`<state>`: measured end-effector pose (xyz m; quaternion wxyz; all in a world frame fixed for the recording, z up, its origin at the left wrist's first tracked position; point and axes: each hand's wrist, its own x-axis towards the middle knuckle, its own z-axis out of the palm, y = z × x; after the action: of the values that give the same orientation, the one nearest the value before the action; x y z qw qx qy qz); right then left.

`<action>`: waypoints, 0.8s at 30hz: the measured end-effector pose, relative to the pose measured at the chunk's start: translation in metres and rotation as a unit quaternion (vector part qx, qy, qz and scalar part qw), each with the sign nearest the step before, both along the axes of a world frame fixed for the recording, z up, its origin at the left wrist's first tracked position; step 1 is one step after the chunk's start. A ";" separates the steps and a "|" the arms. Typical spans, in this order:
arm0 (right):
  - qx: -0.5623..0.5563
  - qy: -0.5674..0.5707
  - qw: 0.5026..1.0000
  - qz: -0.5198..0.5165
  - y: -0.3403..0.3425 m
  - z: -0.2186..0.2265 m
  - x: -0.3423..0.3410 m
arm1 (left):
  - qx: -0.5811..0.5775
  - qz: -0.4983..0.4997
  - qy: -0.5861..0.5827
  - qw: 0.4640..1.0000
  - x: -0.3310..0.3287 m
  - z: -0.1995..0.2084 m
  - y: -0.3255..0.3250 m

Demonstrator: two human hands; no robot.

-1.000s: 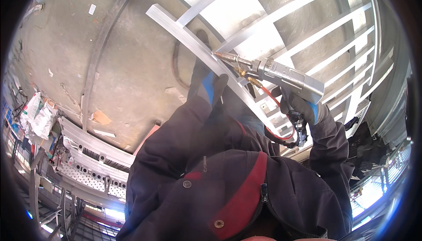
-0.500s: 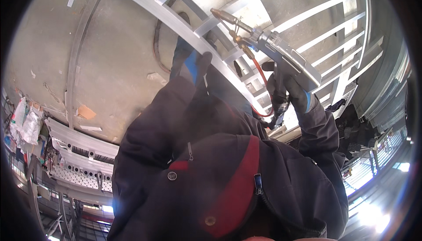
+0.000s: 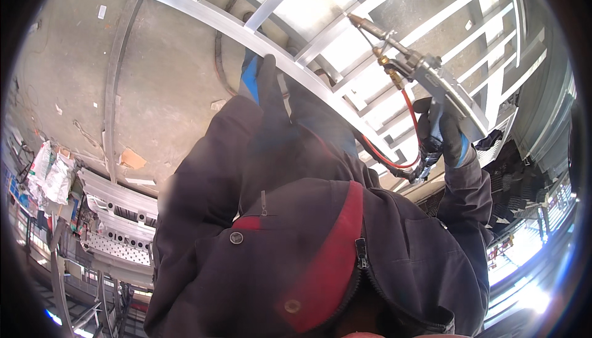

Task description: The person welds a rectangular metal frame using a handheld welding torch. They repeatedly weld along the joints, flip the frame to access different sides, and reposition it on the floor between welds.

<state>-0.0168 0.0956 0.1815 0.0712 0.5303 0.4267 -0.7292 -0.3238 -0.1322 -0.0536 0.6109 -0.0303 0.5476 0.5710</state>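
Observation:
My gloved right hand (image 3: 449, 130) is closed around the handle of a silvery welding gun (image 3: 453, 94). Its long nozzle points to the upper left, its tip over the metal frame. A red hose (image 3: 412, 113) loops from the brass fittings down to the grip. On the left, my gloved left hand (image 3: 264, 82) holds the near rail of a pale metal frame (image 3: 246, 30) of parallel bars. The thumb lies against the rail, and the other fingers are mostly hidden by it.
Beneath the frame is a grey, stained floor (image 3: 166, 48) with paper scraps and a dark cable (image 3: 219, 61). A long metal strip (image 3: 116, 61) runs along it at left. Perforated metal profiles (image 3: 117, 215) and plastic bags (image 3: 58, 178) are at far left. Dark material (image 3: 518, 171) lies at right.
The welding gun and my right hand have shifted right in the picture. The frame, my left hand and the nearby floor also sit differently, as the view has turned a little.

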 end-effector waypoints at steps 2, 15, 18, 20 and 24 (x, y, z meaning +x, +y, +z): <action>-0.018 -0.003 1.000 -0.007 -0.015 -0.005 0.017 | -0.007 -0.062 0.016 0.998 0.010 -0.002 -0.008; 0.028 0.050 0.994 0.091 -0.122 0.001 0.092 | -0.124 0.016 0.080 0.989 0.006 0.016 0.041; 0.024 -0.054 0.993 0.099 -0.102 0.047 0.107 | -0.147 0.010 0.118 0.982 -0.009 0.011 0.056; -0.014 -0.060 0.998 0.011 -0.090 0.055 0.105 | -0.136 0.002 0.126 0.983 -0.012 0.005 0.058; -0.060 0.056 0.992 -0.099 -0.043 0.071 0.077 | -0.077 0.044 0.093 0.992 -0.004 -0.007 0.045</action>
<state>0.0599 0.0527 0.2520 0.0060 0.5231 0.3311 -0.7853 -0.3280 -0.0870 -0.0602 0.5276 -0.0480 0.6427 0.5535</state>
